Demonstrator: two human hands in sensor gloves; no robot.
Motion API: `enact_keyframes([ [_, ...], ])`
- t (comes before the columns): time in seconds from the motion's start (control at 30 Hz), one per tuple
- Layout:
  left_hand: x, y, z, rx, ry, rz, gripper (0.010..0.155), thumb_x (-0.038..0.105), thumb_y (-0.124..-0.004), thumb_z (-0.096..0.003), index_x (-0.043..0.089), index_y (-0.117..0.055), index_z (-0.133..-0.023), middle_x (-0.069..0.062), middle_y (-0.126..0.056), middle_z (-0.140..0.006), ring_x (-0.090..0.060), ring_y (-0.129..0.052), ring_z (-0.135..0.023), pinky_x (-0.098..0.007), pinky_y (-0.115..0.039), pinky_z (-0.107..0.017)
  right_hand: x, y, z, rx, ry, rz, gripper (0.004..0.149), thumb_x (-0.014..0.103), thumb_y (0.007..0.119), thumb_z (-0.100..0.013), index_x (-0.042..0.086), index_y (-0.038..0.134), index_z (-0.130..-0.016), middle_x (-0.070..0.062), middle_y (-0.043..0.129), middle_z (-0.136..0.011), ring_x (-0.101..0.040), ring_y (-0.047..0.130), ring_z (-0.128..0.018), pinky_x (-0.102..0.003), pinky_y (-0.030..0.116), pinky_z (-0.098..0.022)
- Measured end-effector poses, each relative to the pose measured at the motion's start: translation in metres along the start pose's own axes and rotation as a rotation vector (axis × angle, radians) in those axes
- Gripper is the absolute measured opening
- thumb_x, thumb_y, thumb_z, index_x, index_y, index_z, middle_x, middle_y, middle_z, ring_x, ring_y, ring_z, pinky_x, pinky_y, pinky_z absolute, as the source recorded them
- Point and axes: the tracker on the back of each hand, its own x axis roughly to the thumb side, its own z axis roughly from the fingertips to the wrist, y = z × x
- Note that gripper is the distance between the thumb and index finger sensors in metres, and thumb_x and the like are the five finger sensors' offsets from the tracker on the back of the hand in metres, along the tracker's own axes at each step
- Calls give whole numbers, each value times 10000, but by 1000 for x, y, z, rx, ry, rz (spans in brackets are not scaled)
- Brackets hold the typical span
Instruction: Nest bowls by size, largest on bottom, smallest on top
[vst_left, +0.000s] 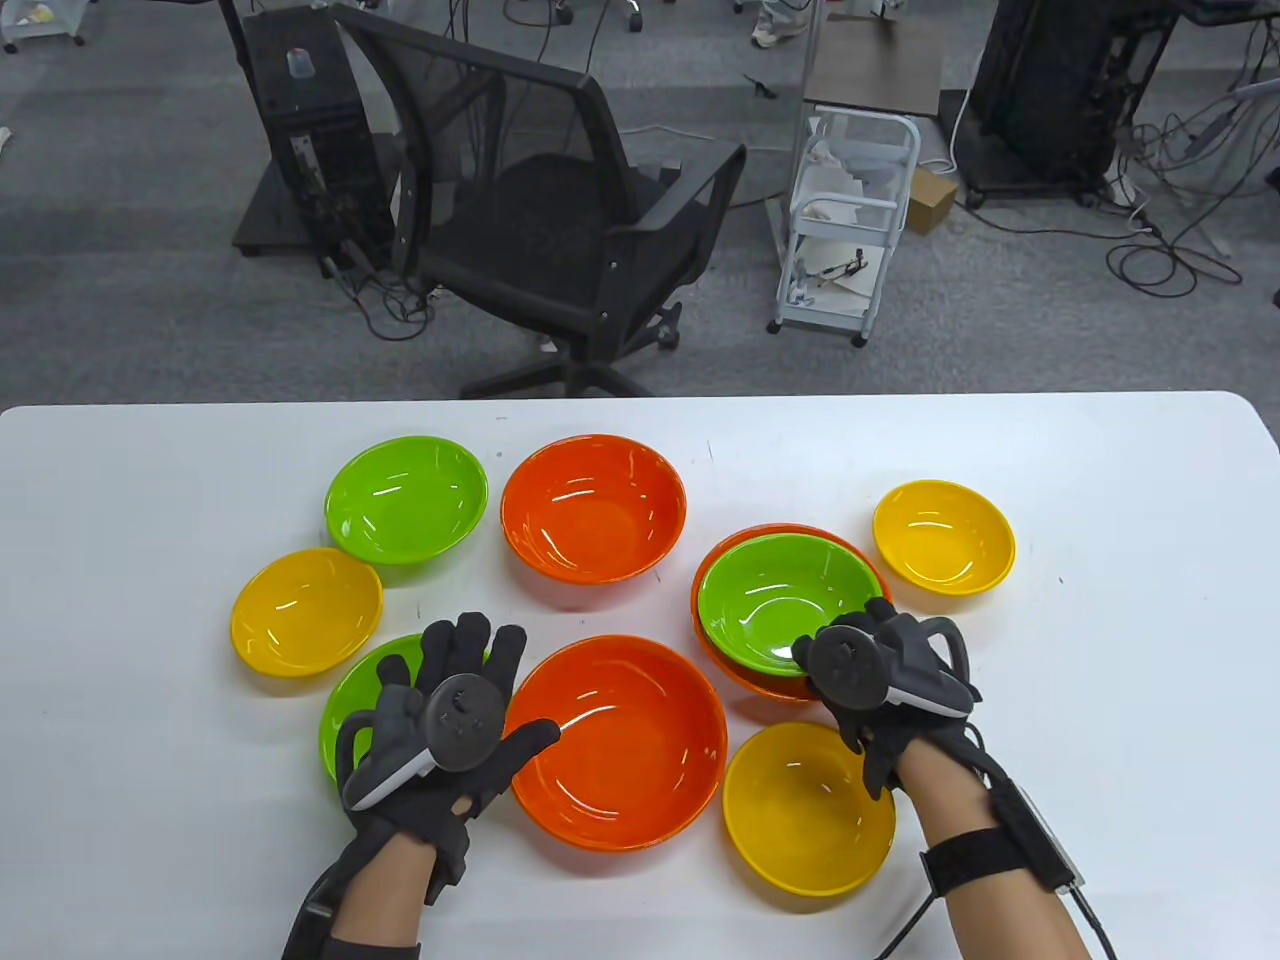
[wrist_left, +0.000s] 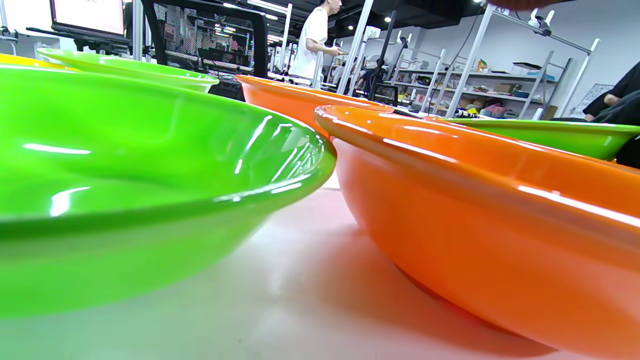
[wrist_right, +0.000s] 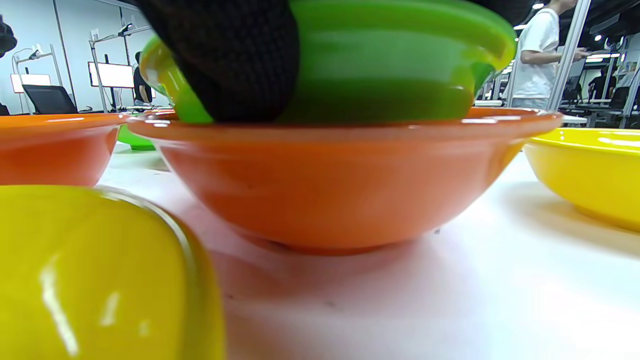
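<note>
My right hand (vst_left: 848, 645) grips the near rim of a green bowl (vst_left: 785, 598) that sits tilted inside an orange bowl (vst_left: 722, 662) at centre right. In the right wrist view a gloved finger (wrist_right: 225, 60) lies on the green bowl (wrist_right: 390, 60) above the orange bowl (wrist_right: 340, 180). My left hand (vst_left: 500, 690) is spread open over another green bowl (vst_left: 348, 705), its thumb over the left rim of the big orange bowl (vst_left: 625, 745). The left wrist view shows that green bowl (wrist_left: 125, 175) and the orange bowl (wrist_left: 475, 225) side by side, apart.
Other bowls stand singly on the white table (vst_left: 1100, 700): a green one (vst_left: 405, 497) and an orange one (vst_left: 593, 507) at the back, yellow ones at the left (vst_left: 306, 611), right (vst_left: 943, 537) and front (vst_left: 808, 805). An office chair (vst_left: 540, 200) stands beyond the table.
</note>
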Motion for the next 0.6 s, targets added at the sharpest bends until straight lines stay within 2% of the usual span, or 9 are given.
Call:
enact_keyframes([
  [0.23, 0, 0, 0, -1, 3, 1, 902, 704, -570, -451, 301, -168, -1151, -141, -109, -1225, -480, -153, -1140, -769, -194, -716, -5, 1, -4, 99, 27, -37, 436, 225, 828, -457, 98, 857, -873, -160, 910, -864, -468, 765, -871, -691, 499, -687],
  [0.37, -1, 0, 0, -2, 5, 3, 903, 703, -570, -451, 302, -163, -1150, -142, -108, -1224, -481, -152, -1140, -769, -194, -717, -10, 4, -8, 267, 86, -123, 520, 291, 757, -466, 103, 769, -951, -188, 807, -959, -491, 674, -929, -670, 439, -702],
  [0.43, 0, -1, 0, -5, 7, 1, 902, 703, -570, -451, 303, -164, -1150, -140, -111, -1225, -479, -154, -1141, -769, -195, -717, -12, 5, -9, 313, 100, -145, 538, 300, 748, -470, 102, 745, -971, -198, 769, -989, -497, 622, -956, -669, 400, -708],
  [0.6, 0, -1, -1, -12, 10, -1, 902, 703, -569, -452, 302, -164, -1150, -139, -109, -1224, -479, -154, -1141, -768, -195, -718, -14, 8, -11, 360, 112, -183, 570, 325, 738, -485, 82, 706, -999, -209, 721, -1022, -507, 554, -985, -673, 341, -712],
])
